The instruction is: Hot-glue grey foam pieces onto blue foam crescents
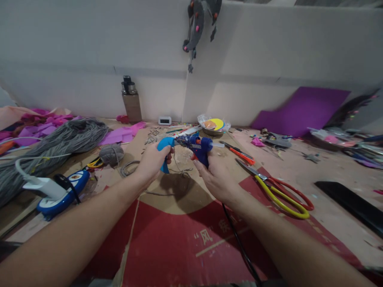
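Blue felt strip (165,143) is pinched between the thumb and fingers of the left hand (154,162), raised over the middle of the worktable, with one end hanging below the grip. The right hand (216,175) is wrapped around the handle of a dark blue glue gun (203,148), whose nozzle points left at the strip; whether the tip touches it cannot be told. Beneath both hands lies a sheet of cardboard (167,243), partly printed red, with a loose length of grey cord (161,194) on it. A black cable (239,239) runs down past the right wrist toward the near edge. To the right rest large scissors (277,196) with red and yellow handles, and just beyond them an orange-handled pair (245,158). On the left are a ball of grey yarn (111,154) and a blue-and-white power strip (80,184). Farther back stands a small white digital clock (164,120), near a bowl (213,132) holding plastic-wrapped pieces.
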### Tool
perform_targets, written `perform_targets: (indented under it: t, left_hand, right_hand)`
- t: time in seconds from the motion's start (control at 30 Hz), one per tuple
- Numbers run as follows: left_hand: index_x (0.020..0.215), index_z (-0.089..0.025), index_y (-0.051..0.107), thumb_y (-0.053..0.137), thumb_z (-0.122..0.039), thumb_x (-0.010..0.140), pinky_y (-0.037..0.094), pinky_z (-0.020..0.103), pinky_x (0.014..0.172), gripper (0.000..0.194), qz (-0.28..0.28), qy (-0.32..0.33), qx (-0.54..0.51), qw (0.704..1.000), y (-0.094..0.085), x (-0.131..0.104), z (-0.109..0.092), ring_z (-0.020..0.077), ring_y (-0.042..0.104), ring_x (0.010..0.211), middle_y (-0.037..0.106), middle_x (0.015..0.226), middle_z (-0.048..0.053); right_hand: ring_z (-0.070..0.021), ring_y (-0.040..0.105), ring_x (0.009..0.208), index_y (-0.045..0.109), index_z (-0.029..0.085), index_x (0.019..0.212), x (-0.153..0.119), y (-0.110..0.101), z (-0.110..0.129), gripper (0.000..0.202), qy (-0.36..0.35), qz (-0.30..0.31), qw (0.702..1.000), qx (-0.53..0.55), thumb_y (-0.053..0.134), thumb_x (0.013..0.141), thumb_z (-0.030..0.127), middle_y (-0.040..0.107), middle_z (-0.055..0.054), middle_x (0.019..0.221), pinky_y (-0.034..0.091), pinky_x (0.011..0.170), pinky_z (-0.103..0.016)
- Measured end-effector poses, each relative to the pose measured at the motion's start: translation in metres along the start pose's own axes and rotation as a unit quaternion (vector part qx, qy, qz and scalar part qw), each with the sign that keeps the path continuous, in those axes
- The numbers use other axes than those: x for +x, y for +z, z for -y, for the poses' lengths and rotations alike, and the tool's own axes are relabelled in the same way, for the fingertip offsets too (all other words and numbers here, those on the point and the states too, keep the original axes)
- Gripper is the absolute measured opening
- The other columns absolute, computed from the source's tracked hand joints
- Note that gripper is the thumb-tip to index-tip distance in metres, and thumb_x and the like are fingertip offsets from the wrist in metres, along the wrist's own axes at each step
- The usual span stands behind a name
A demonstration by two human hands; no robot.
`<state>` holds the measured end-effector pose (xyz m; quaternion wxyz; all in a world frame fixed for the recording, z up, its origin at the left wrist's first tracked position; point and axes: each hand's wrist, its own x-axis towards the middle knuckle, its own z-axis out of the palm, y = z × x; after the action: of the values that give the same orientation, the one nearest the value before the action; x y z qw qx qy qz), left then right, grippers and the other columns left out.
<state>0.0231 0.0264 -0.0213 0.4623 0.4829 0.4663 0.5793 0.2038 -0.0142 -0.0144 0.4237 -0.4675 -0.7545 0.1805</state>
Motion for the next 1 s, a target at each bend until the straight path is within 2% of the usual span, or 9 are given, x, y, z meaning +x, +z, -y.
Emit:
perform_targets:
  t: [0.4,0.57,0.73,0.83,1.0]
  left_hand:
    - [0.065,-0.015,0.059,0.061,-0.019,0.069,0.037,0.022,0.043,0.006,-0.008,-0.004,-0.005,1.0,-0.0012,0.0034,-0.0034,0.0079,0.046,0.046,0.057,0.061,0.001]
    - [0.066,-0.015,0.058,0.062,-0.02,0.069,0.037,0.021,0.044,0.007,-0.004,-0.005,-0.005,1.0,-0.0011,0.0032,-0.0029,0.0074,0.045,0.046,0.056,0.061,0.0]
    - [0.068,-0.015,0.057,0.061,-0.021,0.07,0.04,0.021,0.045,0.007,0.016,0.008,0.019,1.0,-0.0011,0.0012,-0.0017,0.0081,0.047,0.049,0.058,0.064,0.001]
    - [0.069,-0.015,0.057,0.06,-0.021,0.072,0.04,0.021,0.045,0.008,0.03,0.017,0.04,0.999,-0.0011,-0.0001,-0.0007,0.0084,0.048,0.05,0.058,0.065,0.001]
    - [0.067,-0.014,0.057,0.06,-0.02,0.072,0.039,0.021,0.045,0.008,0.025,0.013,0.031,0.999,-0.0016,0.0007,-0.0005,0.0081,0.047,0.049,0.058,0.064,0.002]
  right_hand:
    - [-0.0221,0.06,0.083,0.046,0.015,0.119,0.0007,0.0004,0.002,0.032,0.002,0.029,1.0,0.01,0.045,0.089,0.027,0.064,-0.011,0.097,0.049,0.077,-0.036]
    - [-0.0226,0.059,0.088,0.048,0.015,0.118,0.0012,0.001,0.001,0.032,-0.008,0.019,1.0,0.005,0.045,0.089,0.026,0.063,-0.012,0.102,0.048,0.081,-0.037]
    - [-0.0216,0.059,0.08,0.051,0.015,0.112,0.0015,-0.0017,0.0017,0.026,-0.002,0.001,1.0,-0.009,0.045,0.088,0.023,0.064,-0.01,0.093,0.048,0.074,-0.035]
    - [-0.0225,0.06,0.081,0.053,0.017,0.105,0.002,-0.0029,0.001,0.019,-0.007,-0.007,1.0,-0.014,0.045,0.088,0.024,0.064,-0.011,0.093,0.048,0.071,-0.035]
    - [-0.0229,0.06,0.081,0.052,0.016,0.11,0.002,-0.0016,-0.0001,0.025,-0.004,-0.003,1.0,-0.014,0.045,0.088,0.025,0.064,-0.012,0.095,0.048,0.071,-0.036]
